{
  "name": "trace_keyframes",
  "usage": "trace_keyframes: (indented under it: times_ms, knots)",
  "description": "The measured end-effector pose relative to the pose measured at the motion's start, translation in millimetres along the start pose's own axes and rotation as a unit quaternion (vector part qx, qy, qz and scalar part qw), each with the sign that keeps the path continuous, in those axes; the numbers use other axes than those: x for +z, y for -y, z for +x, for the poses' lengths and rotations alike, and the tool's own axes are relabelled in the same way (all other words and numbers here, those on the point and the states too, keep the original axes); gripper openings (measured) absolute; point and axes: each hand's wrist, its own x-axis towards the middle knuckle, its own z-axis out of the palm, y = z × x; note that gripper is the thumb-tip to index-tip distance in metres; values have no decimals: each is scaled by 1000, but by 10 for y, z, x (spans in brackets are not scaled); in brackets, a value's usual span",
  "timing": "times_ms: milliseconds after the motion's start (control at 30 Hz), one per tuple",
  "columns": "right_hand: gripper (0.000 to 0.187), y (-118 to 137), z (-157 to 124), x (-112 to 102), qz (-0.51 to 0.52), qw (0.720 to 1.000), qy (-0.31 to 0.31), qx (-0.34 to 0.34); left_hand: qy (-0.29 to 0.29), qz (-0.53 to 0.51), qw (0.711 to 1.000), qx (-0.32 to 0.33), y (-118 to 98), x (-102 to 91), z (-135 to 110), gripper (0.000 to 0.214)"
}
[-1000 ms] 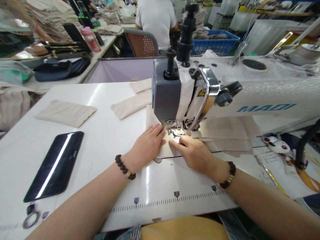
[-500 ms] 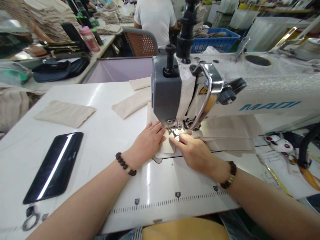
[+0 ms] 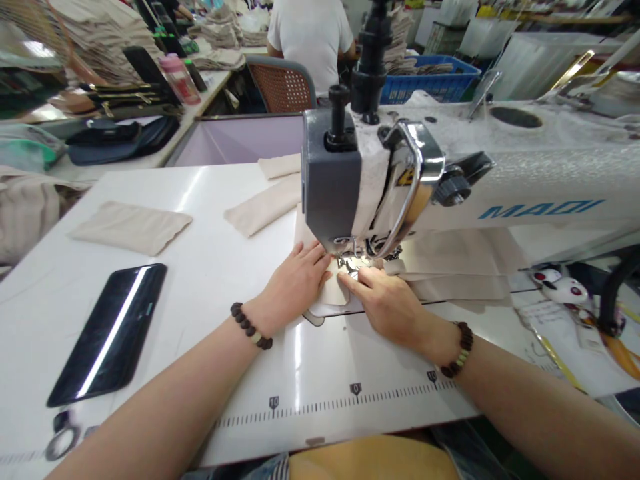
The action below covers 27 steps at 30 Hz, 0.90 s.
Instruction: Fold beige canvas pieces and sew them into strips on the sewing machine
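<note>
A beige fabric piece (image 3: 334, 292) lies under the needle area of the sewing machine (image 3: 332, 180). My left hand (image 3: 296, 283) rests flat on its left part, fingers stretched out towards the presser foot (image 3: 351, 264). On the fabric's right edge, my right hand (image 3: 387, 300) presses with an extended index finger, the other fingers curled; the tip is close to the foot. More beige fabric (image 3: 455, 263) lies under the machine arm to the right. The machine head hides the far end of the piece under my left hand.
A tablet (image 3: 110, 333) and a key ring (image 3: 62, 440) lie on the left of the white table (image 3: 200, 267). Beige pieces (image 3: 131, 227) lie farther back. A white toy figure (image 3: 565, 290) is at right. Behind, a person in a white shirt (image 3: 311, 43) sits near a blue basket (image 3: 433, 80).
The fabric's near edge has shifted very slightly away from me, towards the machine. Both hands stay in almost the same place.
</note>
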Motion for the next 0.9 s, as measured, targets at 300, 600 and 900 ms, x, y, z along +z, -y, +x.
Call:
trace_keyframes:
  times_ms: [300, 600, 900]
  knots:
    - [30, -54, -56, -51, 56, 997, -24, -50, 53, -32, 996, 65, -95, -197, -14, 15]
    - [35, -61, -107, -127, 78, 986, -55, -136, 23, -171, 983, 58, -94, -158, -115, 14]
    - [34, -82, -113, -143, 74, 986, -42, -145, 6, -166, 983, 74, -91, -124, -123, 18]
